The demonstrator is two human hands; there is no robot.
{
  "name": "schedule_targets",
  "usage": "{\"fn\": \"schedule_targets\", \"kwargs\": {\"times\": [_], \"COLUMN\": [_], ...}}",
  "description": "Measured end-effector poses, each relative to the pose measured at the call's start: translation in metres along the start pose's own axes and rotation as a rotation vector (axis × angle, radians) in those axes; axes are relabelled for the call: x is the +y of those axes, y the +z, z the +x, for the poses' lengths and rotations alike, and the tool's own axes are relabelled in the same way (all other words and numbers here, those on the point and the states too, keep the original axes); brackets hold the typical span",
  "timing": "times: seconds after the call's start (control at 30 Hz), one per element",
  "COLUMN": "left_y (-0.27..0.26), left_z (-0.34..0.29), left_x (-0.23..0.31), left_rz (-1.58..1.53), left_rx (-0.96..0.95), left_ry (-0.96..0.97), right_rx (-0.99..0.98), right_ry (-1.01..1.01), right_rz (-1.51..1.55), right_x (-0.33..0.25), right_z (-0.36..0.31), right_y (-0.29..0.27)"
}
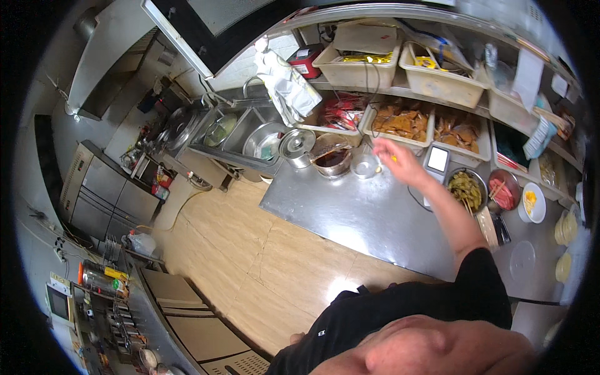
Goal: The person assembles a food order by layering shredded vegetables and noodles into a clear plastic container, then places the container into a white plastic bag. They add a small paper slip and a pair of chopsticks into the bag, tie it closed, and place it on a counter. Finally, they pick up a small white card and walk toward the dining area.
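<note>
My right hand [400,164] reaches over the steel counter, just beside a small clear bowl [364,166]. Its fingers look apart, though slightly blurred, and I make out nothing held in them. A small yellow spot shows by the fingers; what it is I cannot tell. Left of the clear bowl stands a steel pot of dark sauce [333,164] with a utensil across it. A lidded steel pot [297,147] is beside that. Low by my black shirt, only a bit of my left hand [297,338] shows; its fingers are mostly hidden.
Behind the counter [356,209] stand bins of brown food [400,123] and red packets [342,114], under a shelf of bins [444,78]. Right of my forearm are a scale [437,160], bowls of green pickles [465,189] and pink slices [504,189]. A sink [262,140] lies left.
</note>
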State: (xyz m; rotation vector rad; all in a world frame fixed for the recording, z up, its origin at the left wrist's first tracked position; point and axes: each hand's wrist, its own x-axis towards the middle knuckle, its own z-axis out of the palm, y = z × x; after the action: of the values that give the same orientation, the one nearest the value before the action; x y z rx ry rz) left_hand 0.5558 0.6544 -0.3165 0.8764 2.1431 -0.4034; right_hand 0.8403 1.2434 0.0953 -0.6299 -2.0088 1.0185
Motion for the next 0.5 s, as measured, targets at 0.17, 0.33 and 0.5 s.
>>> {"fn": "schedule_targets", "kwargs": {"times": [0.17, 0.33, 0.5], "left_y": [-0.031, -0.091, -0.179], "left_z": [0.049, 0.130, 0.215], "left_x": [0.023, 0.029, 0.017], "left_rz": [-0.247, -0.322, -0.510], "left_rx": [-0.011, 0.031, 0.242], "left_ry": [-0.036, 0.081, 0.253], "right_rx": [0.046, 0.153, 0.223], "right_ry": [-0.220, -0.025, 0.166], "right_rz": [-0.150, -0.543, -0.787], "right_x": [0.007, 0.031, 0.071], "right_z": [0.184, 0.365, 0.480], "right_y": [0.012, 0.034, 0.056]}}
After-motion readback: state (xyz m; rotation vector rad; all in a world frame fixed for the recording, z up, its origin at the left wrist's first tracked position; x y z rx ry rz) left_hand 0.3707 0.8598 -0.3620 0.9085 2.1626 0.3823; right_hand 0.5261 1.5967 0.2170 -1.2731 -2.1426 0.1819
